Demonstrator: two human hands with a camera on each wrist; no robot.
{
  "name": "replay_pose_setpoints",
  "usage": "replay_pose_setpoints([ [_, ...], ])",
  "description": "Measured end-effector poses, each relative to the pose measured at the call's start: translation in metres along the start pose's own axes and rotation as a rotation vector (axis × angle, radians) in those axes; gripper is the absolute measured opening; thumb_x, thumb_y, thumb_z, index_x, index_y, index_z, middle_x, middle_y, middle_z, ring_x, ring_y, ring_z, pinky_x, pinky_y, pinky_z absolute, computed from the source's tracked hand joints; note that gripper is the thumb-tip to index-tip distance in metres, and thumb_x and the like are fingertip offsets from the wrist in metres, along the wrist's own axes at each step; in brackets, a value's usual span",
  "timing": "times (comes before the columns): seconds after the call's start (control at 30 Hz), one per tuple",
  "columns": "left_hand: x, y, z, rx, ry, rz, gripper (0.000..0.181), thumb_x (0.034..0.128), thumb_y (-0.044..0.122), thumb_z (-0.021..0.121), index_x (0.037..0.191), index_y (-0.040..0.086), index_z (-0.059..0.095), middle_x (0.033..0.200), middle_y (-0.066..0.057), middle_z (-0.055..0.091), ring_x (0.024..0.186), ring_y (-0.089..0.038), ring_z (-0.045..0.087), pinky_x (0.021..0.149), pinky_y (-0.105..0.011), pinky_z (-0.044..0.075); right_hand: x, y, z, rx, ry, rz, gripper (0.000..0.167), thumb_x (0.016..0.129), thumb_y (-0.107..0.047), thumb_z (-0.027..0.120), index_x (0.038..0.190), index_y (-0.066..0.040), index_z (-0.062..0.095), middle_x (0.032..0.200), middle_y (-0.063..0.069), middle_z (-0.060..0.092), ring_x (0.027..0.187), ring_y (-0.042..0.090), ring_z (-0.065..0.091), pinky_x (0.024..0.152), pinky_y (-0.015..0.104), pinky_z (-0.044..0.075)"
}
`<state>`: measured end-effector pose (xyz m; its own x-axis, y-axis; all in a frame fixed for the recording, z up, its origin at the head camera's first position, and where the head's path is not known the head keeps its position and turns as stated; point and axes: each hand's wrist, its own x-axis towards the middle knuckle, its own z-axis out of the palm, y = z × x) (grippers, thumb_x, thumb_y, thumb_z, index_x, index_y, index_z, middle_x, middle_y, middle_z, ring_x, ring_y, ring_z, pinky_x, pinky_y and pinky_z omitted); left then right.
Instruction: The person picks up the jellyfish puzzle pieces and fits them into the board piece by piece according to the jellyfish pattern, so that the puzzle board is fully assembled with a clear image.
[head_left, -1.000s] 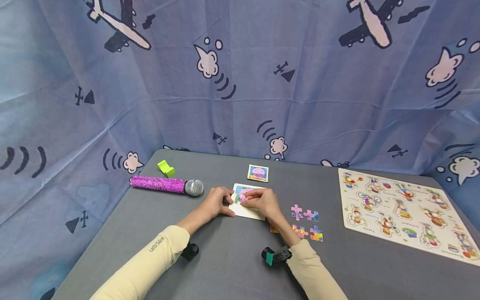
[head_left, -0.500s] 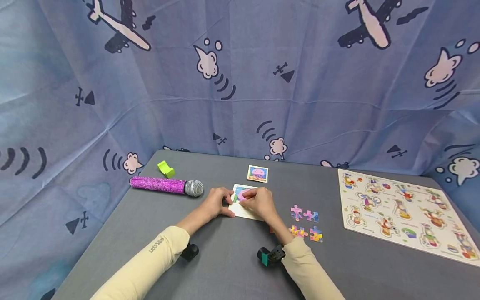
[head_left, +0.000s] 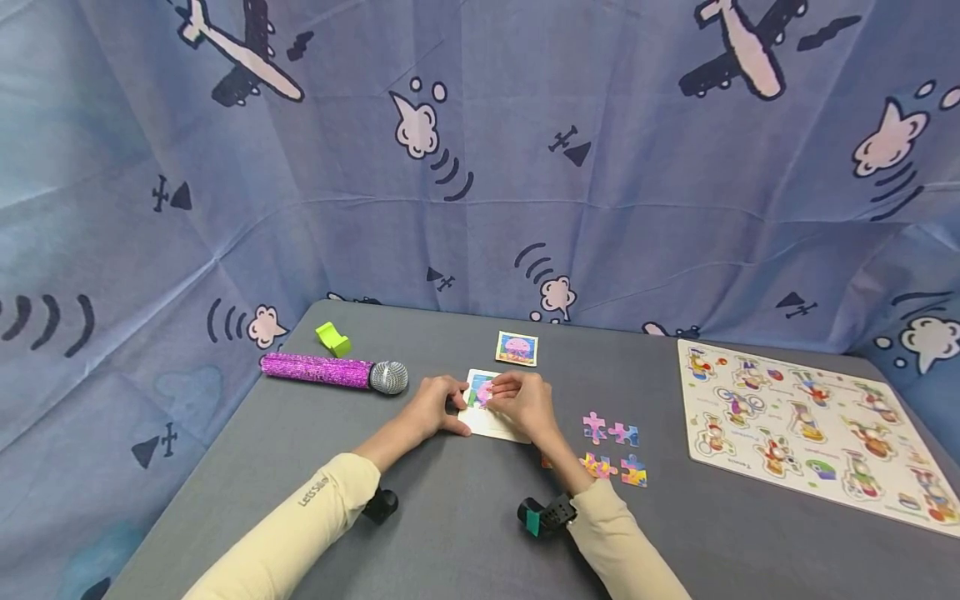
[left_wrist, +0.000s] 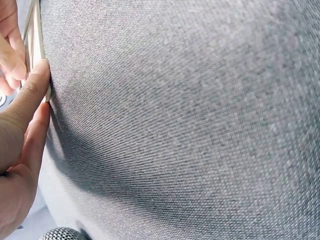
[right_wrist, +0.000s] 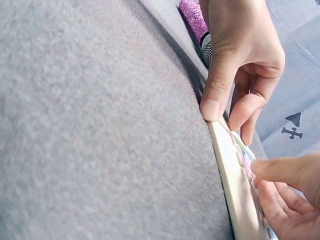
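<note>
A small white-bordered puzzle board [head_left: 491, 423] lies mid-table, with joined blue, green and pink pieces in its upper left. My left hand [head_left: 433, 406] grips the board's left side; its thumb sits at the near corner in the right wrist view. Over the board's middle, my right hand [head_left: 527, 406] has thumb and fingertips together at a pink jigsaw piece [right_wrist: 246, 161], seemingly pinching it. The fingers hide part of that piece and the board's right half. Loose jigsaw pieces [head_left: 594, 427] lie right of the board, some partly behind my right forearm.
A small jellyfish picture card [head_left: 517, 348] lies beyond the board. To the left are a pink glittery microphone [head_left: 317, 370] and a lime-green block [head_left: 333, 340]. A large wooden picture board [head_left: 765, 408] occupies the right side. A patterned curtain [head_left: 480, 167] hangs behind the table.
My right hand shifts slightly left over the board, then its fingers lift a little, showing more pink picture. The left hand keeps its place at the board's left side.
</note>
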<state>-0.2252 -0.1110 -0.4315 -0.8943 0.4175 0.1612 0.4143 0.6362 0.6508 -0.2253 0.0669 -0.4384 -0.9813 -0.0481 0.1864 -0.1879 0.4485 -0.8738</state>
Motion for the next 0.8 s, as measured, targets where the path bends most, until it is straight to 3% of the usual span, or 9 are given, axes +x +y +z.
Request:
replay_pose_setpoints([
  [0.4, 0.0, 0.001, 0.0, -0.005, 0.009, 0.015, 0.032, 0.0552, 0.007, 0.091, 0.074, -0.003, 0.067, 0.109, -0.021, 0.067, 0.105, -0.035, 0.062, 0.094, -0.041, 0.047, 0.0, 0.004, -0.009, 0.166, 0.003, 0.131, 0.029, 0.071, 0.011, 0.075, 0.099, 0.009, 0.068, 0.089, 0.021, 0.07, 0.077, 0.026, 0.07, 0.068, 0.025, 0.056],
  [0.8, -0.002, 0.003, 0.0, -0.008, 0.018, 0.025, 0.031, 0.0548, 0.003, 0.089, 0.072, -0.004, 0.064, 0.108, -0.024, 0.066, 0.103, -0.037, 0.062, 0.092, -0.042, 0.047, -0.011, 0.017, -0.057, 0.149, -0.015, 0.18, 0.034, 0.076, 0.007, 0.074, 0.109, 0.009, 0.064, 0.1, 0.022, 0.067, 0.085, 0.022, 0.067, 0.071, 0.02, 0.054],
])
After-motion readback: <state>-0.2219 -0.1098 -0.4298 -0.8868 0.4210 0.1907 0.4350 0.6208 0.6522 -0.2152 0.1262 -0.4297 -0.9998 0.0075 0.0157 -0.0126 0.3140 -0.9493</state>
